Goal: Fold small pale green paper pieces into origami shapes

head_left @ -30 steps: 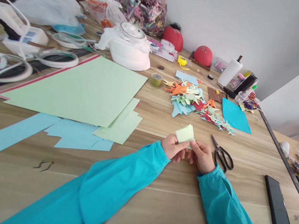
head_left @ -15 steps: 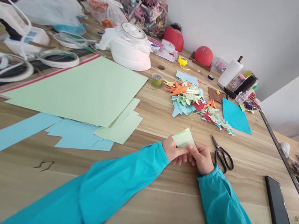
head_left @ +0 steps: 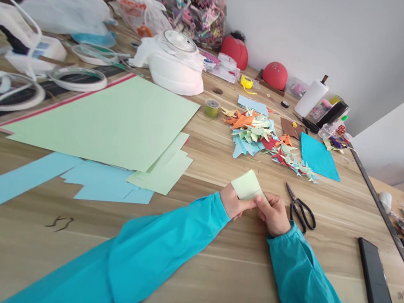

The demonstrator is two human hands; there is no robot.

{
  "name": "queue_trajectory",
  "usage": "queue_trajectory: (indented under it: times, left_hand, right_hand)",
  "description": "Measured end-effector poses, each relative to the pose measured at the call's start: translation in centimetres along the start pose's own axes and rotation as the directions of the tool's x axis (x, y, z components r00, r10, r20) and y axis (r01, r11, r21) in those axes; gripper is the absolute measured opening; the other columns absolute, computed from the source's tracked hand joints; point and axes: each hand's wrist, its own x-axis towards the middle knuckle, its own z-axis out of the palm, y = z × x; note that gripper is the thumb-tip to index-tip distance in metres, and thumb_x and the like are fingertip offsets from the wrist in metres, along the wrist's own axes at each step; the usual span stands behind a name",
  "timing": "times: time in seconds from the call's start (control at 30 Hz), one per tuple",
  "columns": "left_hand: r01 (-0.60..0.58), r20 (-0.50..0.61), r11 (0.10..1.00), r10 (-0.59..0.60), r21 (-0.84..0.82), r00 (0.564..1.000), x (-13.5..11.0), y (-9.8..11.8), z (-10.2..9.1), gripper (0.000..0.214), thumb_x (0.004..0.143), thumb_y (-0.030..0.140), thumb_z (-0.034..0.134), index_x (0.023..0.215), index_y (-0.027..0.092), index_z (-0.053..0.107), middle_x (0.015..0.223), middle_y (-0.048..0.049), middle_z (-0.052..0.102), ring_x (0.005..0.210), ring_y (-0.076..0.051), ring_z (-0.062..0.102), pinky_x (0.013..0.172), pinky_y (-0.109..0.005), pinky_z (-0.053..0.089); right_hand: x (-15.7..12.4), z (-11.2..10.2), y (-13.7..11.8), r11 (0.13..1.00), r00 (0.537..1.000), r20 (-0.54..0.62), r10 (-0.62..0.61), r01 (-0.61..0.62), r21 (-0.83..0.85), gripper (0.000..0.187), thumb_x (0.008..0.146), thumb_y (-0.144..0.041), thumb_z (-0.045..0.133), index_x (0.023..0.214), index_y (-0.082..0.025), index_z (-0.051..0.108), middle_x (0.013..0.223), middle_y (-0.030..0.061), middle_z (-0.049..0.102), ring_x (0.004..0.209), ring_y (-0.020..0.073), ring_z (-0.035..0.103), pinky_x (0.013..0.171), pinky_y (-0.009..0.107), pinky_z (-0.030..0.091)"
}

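Pale green paper [head_left: 246, 184], a small smooth folded piece, has shifted slightly leftward in the head view since a second ago. Over the wood-grained worktop [head_left: 177, 269], the left hand [head_left: 231, 201] grips its near left edge while the right hand [head_left: 272, 212] pinches its right corner. Just beside the right hand lie scissors [head_left: 300, 206] with looped black handles; beyond, spiky folded-paper shapes [head_left: 252, 132] heap together.
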Motion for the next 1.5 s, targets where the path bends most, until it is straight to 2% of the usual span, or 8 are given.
queue_trajectory:
  times: [0.3,0.47,0.67,0.77,1.0,1.17,1.33,1.5]
  left_hand:
    - [0.02,0.055,0.997,-0.016,-0.071,0.998,0.4,-0.1,-0.2,0.039,0.06,0.047,0.066,0.049,0.014,0.049,0.033,0.0051,0.043,0.024,-0.005,0.037,0.025,-0.017,0.024]
    - [0.074,0.075,0.989,-0.065,-0.124,0.995,0.5,-0.1,-0.4,0.042,0.063,0.046,0.064,0.042,0.013,0.049,0.033,0.0005,0.047,0.026,-0.007,0.041,0.027,-0.017,0.029]
    - [0.067,0.049,0.994,-0.063,-0.087,0.997,0.3,0.1,-0.2,0.038,0.064,0.041,0.063,0.042,0.013,0.048,0.033,0.002,0.046,0.026,-0.006,0.04,0.026,-0.017,0.028]
    - [0.075,0.066,0.996,-0.072,-0.048,0.995,0.2,0.1,-0.2,0.037,0.067,0.04,0.06,0.043,0.014,0.048,0.033,0.002,0.045,0.026,-0.007,0.04,0.026,-0.017,0.028]
    - [-0.103,0.014,0.994,0.102,0.041,0.995,0.1,-0.7,-0.2,0.034,0.068,0.039,0.058,0.046,0.016,0.044,0.029,0.0063,0.036,0.025,-0.004,0.031,0.028,-0.018,0.019]
    - [-0.222,-0.001,0.973,0.222,0.057,0.975,0.4,-1.1,-0.3,0.035,0.067,0.039,0.059,0.046,0.015,0.045,0.031,0.0061,0.035,0.032,-0.004,0.029,0.033,-0.019,0.019]
    - [-0.31,0.0,0.951,0.31,0.01,0.951,1.0,-1.3,-0.4,0.034,0.064,0.038,0.062,0.046,0.013,0.049,0.041,0.0028,0.043,0.041,-0.006,0.035,0.04,-0.02,0.026]
    - [-0.306,-0.001,0.945,0.308,-0.112,0.951,1.2,-1.1,-0.3,0.031,0.06,0.041,0.067,0.052,0.012,0.056,0.046,0.001,0.053,0.046,-0.008,0.044,0.044,-0.021,0.034]
  right_hand:
    - [0.1,0.0,0.3,0.994,0.998,-0.054,0.034,-0.028,0.103,0.044,0.074,-0.051,0.057,0.048,-0.017,0.046,0.032,-0.0071,0.036,0.03,0.004,0.023,0.034,0.022,0.012]
    - [0.1,-0.1,0.3,0.984,0.995,-0.079,0.063,-0.049,0.172,0.046,0.075,-0.05,0.056,0.045,-0.018,0.042,0.03,-0.0071,0.035,0.027,0.0034,0.022,0.031,0.021,0.011]
    - [0.1,0.0,0.1,0.992,0.999,-0.019,0.038,-0.035,0.122,0.031,0.073,-0.043,0.061,0.061,-0.015,0.057,0.049,-0.0015,0.055,0.035,0.0074,0.045,0.033,0.02,0.031]
    - [0.1,0.0,0.1,0.99,1.0,0.008,0.028,-0.029,0.139,0.029,0.074,-0.04,0.061,0.062,-0.015,0.057,0.049,-0.002,0.054,0.036,0.0073,0.045,0.034,0.019,0.033]
    - [-0.1,-0.2,-0.2,0.996,0.999,0.009,0.043,-0.043,0.078,0.03,0.074,-0.04,0.062,0.059,-0.015,0.054,0.04,-0.0057,0.047,0.029,0.0033,0.032,0.03,0.018,0.019]
    - [-0.1,-0.1,-0.3,0.986,0.998,-0.002,0.07,-0.069,0.149,0.03,0.071,-0.039,0.066,0.057,-0.015,0.053,0.036,-0.0081,0.039,0.03,0.0026,0.026,0.031,0.019,0.013]
    - [0.1,0.0,-0.1,0.977,0.998,-0.027,0.048,-0.041,0.209,0.032,0.068,-0.036,0.069,0.052,-0.015,0.05,0.036,-0.009,0.033,0.033,0.0025,0.023,0.033,0.02,0.013]
    - [0.2,0.0,0.1,0.976,0.998,-0.047,0.031,-0.021,0.218,0.035,0.067,-0.034,0.07,0.048,-0.016,0.047,0.035,-0.0086,0.034,0.032,0.0024,0.023,0.033,0.021,0.012]
